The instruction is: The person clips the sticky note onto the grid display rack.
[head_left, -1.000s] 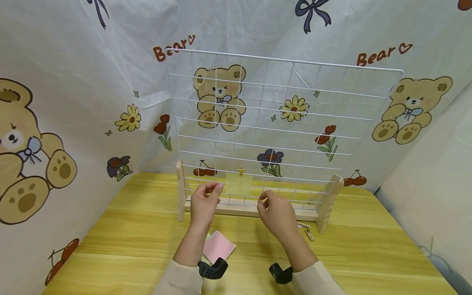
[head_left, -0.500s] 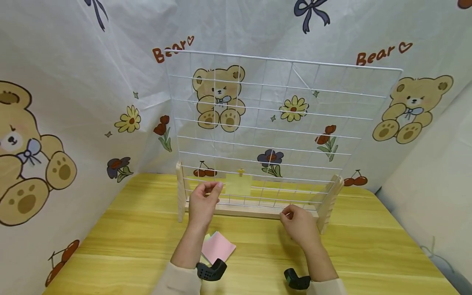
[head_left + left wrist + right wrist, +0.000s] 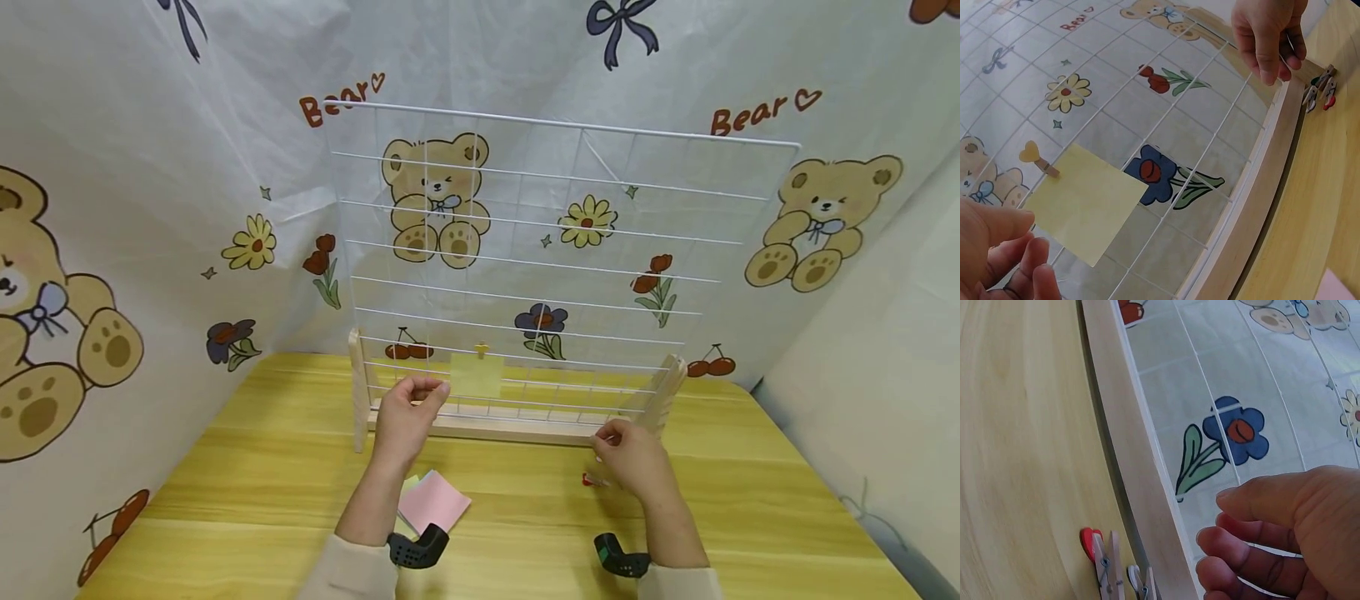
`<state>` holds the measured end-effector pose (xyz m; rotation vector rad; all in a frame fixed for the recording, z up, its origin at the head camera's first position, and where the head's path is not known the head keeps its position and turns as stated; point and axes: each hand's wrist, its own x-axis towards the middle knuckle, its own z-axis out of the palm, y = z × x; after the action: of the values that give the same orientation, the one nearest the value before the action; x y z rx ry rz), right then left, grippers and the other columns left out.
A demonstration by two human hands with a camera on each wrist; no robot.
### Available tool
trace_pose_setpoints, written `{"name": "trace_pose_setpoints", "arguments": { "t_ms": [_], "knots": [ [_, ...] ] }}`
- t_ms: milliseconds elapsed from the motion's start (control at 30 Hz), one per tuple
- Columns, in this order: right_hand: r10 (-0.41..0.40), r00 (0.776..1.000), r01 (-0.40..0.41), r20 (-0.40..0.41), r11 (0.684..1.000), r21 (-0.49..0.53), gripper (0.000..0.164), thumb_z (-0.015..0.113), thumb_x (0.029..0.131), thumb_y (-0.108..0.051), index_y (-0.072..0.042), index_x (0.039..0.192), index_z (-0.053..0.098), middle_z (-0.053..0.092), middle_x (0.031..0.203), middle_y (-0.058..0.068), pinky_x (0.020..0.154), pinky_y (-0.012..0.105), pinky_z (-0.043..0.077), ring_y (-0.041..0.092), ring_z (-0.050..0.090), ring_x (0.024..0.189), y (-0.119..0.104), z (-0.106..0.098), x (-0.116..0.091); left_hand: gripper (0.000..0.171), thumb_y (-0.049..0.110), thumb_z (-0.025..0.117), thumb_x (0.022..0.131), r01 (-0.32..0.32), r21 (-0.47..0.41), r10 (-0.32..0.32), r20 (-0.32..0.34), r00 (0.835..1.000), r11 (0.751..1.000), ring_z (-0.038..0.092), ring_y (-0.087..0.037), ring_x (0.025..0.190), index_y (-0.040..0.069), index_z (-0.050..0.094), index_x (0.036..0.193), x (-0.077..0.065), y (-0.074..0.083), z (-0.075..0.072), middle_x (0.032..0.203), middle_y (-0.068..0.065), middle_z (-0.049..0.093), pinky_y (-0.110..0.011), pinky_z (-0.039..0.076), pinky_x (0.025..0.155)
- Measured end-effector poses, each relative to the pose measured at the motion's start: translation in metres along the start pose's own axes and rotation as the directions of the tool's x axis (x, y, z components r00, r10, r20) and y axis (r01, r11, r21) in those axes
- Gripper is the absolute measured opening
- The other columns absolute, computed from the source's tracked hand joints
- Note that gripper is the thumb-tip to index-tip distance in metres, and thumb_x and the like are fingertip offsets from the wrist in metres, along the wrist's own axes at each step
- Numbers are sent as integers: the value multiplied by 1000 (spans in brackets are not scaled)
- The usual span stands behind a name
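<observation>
A white wire grid (image 3: 525, 250) stands upright in a wooden base (image 3: 510, 427). A yellow note (image 3: 476, 377) hangs low on it from a yellow heart clip (image 3: 482, 350); the left wrist view shows the note (image 3: 1085, 203) and clip (image 3: 1038, 159) close up. My left hand (image 3: 429, 392) hovers just left of the note, fingers loosely curled and holding nothing (image 3: 1013, 247). My right hand (image 3: 611, 457) hangs low over the table by the base's right end, fingers relaxed (image 3: 1235, 515). Small clothespins (image 3: 588, 479) (image 3: 1104, 562), one red-tipped, lie just beside its fingertips.
A small stack of pink and pale sticky notes (image 3: 435, 504) lies on the yellow wooden table (image 3: 262, 483) in front of my left forearm. Bear-print cloth (image 3: 150, 208) hangs behind and to the left of the grid. A plain wall closes off the right.
My right hand has moved from beside the yellow note to the right and down, ending low over the clothespins. The left hand has stayed by the note.
</observation>
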<state>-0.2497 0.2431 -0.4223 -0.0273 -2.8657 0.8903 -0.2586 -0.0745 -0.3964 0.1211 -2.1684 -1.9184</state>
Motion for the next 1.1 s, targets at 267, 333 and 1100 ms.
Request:
{"name": "trace_pose_setpoints", "arguments": {
  "t_ms": [267, 333, 1100],
  "knots": [
    [27, 1000, -27, 9, 1000, 7, 16, 69, 94, -20, -5, 95, 72, 69, 77, 5, 59, 30, 41, 18, 54, 67, 3, -5, 1, 17, 19, 73, 94, -19, 140, -2, 148, 989, 990, 57, -19, 85, 6, 73, 105, -2, -4, -3, 93, -8, 65, -29, 43, 69],
    [43, 999, -43, 19, 999, 2, 17, 69, 94, -21, -4, 96, 72, 69, 80, 7, 59, 31, 41, 20, 55, 69, 4, -7, 1, 16, 20, 73, 94, -24, 197, -18, 210, 977, 980, 57, -19, 83, 8, 72, 105, -3, -6, -4, 93, -8, 65, -29, 44, 67],
    [110, 989, -108, 96, 994, -20, 20, 68, 95, -23, -3, 96, 71, 69, 86, 9, 61, 32, 42, 23, 57, 76, 21, -22, -2, 33, 20, 93, 71, -212, 806, -130, 334, 933, 552, 55, -19, 71, 9, 67, 87, -38, -24, -23, 85, -4, 67, -34, 47, 60]
  ]
}}
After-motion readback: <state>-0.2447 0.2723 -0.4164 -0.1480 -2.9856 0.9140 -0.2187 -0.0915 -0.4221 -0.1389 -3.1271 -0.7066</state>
